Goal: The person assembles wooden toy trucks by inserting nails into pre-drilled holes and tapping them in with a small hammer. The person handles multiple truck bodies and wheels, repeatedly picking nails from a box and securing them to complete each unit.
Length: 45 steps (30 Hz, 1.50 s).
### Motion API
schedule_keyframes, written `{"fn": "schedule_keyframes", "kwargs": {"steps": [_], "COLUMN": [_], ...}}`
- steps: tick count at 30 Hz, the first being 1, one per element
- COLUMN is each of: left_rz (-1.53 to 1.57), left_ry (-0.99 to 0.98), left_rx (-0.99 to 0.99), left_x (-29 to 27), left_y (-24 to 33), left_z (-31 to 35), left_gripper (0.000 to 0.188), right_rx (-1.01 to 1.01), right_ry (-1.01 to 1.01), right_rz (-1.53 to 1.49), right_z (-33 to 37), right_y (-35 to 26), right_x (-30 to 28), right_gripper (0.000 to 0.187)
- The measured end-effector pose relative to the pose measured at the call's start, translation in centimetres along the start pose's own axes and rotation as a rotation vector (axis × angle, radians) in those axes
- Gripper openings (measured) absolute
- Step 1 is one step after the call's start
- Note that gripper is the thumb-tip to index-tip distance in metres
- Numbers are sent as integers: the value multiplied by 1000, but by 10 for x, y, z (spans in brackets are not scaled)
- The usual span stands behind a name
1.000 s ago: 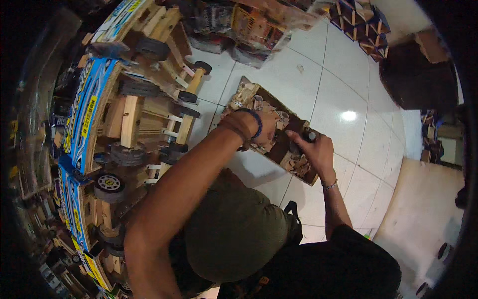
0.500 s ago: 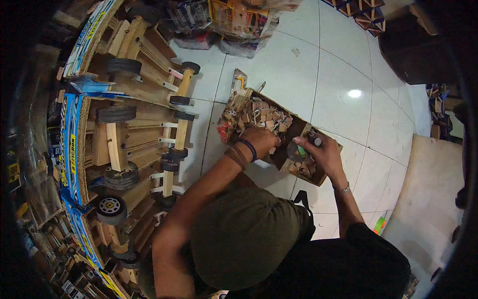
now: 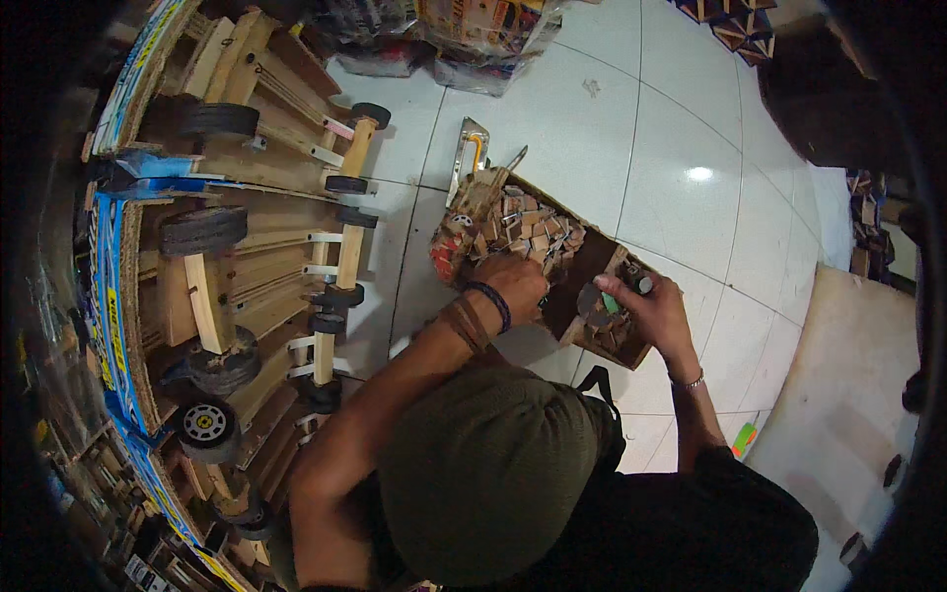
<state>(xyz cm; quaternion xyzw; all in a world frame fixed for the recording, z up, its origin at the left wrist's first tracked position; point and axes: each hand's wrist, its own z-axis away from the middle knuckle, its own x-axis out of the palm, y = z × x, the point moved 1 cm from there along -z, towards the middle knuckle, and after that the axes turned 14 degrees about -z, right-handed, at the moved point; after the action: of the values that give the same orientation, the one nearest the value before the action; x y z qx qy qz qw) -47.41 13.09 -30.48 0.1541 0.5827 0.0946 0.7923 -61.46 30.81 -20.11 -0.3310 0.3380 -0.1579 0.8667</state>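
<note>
- Left hand [image 3: 518, 281] dips into the box [image 3: 594, 259] mid-frame, fingers curled at wood bits [image 3: 533, 225]; any hold is hidden!
- Right hand [image 3: 651, 308] half-closes over the box's right end; grip unclear.
- Plenty of bits left, heaped; how much is done doesn't show.
- Toys [image 3: 204, 306] crowd frame left; floor [image 3: 691, 217] stretches upper right.

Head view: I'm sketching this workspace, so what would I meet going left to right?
Large white-hubbed wheel → left hand → right hand → small green-and-orange object.
</note>
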Motion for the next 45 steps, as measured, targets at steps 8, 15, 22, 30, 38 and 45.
{"fn": "schedule_keyframes", "kwargs": {"steps": [8, 15, 22, 30, 38, 45], "left_rz": [-126, -88, 149, 1126, 1417, 1491], "left_ry": [151, 217, 187, 154, 185, 200], "left_rx": [24, 106, 89, -59, -55, -96], "left_x": [3, 9, -7, -35, -53, -67], "left_y": [6, 5, -3, -36, -32, -36], "left_z": [-10, -17, -14, 10, 7, 9], "left_gripper": [18, 14, 17, 20, 22, 30], "right_rx": [22, 138, 98, -48, -496, -614], "right_ry": [4, -16, -48, 42, -43, -45], "right_rz": [32, -4, -35, -58, -59, 30], "right_z": [-2, -4, -7, -1, 10, 10], "right_y": [6, 8, 8, 3, -33, -54], "right_x": [-1, 0, -1, -2, 10, 33], "right_gripper": [72, 63, 64, 66, 45, 37]}}
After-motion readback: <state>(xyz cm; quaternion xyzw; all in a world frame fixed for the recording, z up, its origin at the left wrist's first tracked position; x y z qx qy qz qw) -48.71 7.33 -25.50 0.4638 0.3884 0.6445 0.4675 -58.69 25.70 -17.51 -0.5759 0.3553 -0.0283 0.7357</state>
